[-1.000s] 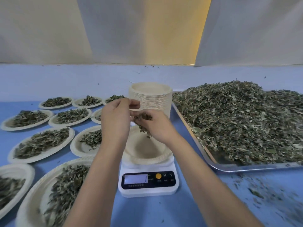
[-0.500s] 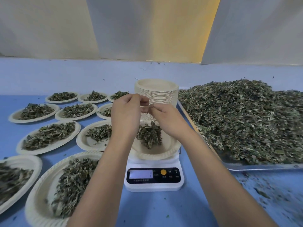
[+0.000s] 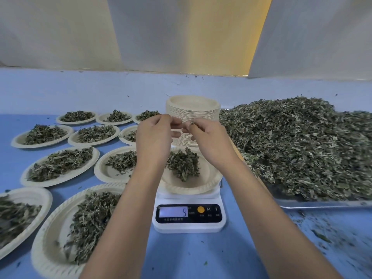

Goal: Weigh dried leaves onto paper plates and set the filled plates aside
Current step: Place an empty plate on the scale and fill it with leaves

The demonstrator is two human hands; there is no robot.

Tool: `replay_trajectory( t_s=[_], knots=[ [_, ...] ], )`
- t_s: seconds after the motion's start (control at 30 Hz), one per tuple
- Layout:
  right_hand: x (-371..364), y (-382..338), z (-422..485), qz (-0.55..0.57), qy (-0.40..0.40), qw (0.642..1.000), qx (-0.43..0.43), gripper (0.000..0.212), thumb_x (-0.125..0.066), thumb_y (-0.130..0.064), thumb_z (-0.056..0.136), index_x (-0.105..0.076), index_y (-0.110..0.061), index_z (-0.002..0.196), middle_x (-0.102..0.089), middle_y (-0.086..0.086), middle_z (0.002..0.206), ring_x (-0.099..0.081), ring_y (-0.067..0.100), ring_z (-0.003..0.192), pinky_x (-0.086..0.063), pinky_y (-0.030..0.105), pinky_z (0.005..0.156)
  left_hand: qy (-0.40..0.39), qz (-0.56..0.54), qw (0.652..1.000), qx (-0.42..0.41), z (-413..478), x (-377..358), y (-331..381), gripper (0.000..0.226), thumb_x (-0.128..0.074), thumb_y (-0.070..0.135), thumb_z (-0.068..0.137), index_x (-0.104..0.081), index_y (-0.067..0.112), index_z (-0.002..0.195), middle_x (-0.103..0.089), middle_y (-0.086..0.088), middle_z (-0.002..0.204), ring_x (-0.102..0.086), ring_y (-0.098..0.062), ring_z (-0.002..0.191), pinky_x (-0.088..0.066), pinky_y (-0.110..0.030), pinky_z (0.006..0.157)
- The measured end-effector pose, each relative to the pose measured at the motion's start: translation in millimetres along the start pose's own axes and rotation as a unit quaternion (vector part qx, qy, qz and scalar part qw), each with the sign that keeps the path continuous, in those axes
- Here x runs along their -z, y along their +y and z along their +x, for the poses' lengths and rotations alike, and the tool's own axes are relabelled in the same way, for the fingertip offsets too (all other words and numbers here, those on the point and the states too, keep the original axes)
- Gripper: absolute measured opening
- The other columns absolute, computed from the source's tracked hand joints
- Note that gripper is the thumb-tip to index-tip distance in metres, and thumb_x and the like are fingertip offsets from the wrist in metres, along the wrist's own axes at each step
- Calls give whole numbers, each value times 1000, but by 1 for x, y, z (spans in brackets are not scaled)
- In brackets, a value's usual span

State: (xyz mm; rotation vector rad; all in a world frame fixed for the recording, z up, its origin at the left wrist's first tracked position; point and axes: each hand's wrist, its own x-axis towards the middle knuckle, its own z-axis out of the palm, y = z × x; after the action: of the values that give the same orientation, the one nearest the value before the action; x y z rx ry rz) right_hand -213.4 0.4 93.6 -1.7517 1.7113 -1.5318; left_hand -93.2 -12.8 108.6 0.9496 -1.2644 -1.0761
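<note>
On white scale (image 3: 189,227), paper plate (image 3: 191,190) held dark green, crumpled dried leaves (image 3: 183,165), heap longer far-to-near. Above it, right hand (image 3: 210,138) pinched small leaf bit (image 3: 191,123); left hand (image 3: 155,136) close beside, fingers curled, grip unclear.

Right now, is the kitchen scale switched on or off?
On. The scale has its display lit, showing what looks like a 5, with the plate of dried leaves sitting on it.
</note>
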Motion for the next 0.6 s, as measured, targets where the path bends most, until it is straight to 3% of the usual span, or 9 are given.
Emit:
replay_trajectory(
  t_s=[0.13,0.27,0.4,0.5,0.57,0.6],
  knots=[
    [0,5,0,-59,-4,998,22,25,-50,-24,97,-70,-12,89,-60,-8,63,-53,4,62,-40,31,63,-1,2,1000,0,1,-1,-1,29,-46,14,91,-69,12,74,-71,5,67,-63,-9,57,-48,-29,71],
    [-1,8,1,-101,-13,994,35,29,-47,-28,97,-68,-10,88,-66,7,74,-56,20,72,-42,36,66,-5,11,1000,-5,-1,-3,-2,29,-45,14,90,-68,13,73,-71,7,65,-63,-6,55,-47,-26,68],
    [0,11,0,-124,-27,991,38,25,-45,-34,97,-69,-29,91,-66,-1,72,-55,15,69,-42,35,63,-3,18,1000,-7,-2,-3,-2,30,-44,14,90,-69,13,74,-71,6,68,-62,-6,54,-47,-27,69],
    [-1,14,-1,-147,-43,988,35,25,-45,-42,96,-68,-42,103,-59,-8,61,-46,4,55,-35,30,51,-3,19,1000,-12,-2,-2,-1,31,-44,14,90,-69,15,72,-71,4,71,-62,-5,54,-49,-32,75],
    [-1,12,-2,-137,-47,989,30,28,-44,-44,96,-66,-55,82,-54,-10,52,-42,5,49,-32,29,49,-3,16,1000,-9,-2,-1,-1,30,-44,13,90,-69,14,72,-71,3,71,-62,-6,54,-50,-34,77],
    [-1,11,-2,-124,-47,991,28,39,-44,-44,96,-63,-48,63,-49,-11,46,-41,7,46,-32,29,49,-3,14,1000,-7,-2,-1,-1,30,-45,13,90,-69,14,72,-71,3,69,-62,-7,54,-50,-34,77]
  ],
)
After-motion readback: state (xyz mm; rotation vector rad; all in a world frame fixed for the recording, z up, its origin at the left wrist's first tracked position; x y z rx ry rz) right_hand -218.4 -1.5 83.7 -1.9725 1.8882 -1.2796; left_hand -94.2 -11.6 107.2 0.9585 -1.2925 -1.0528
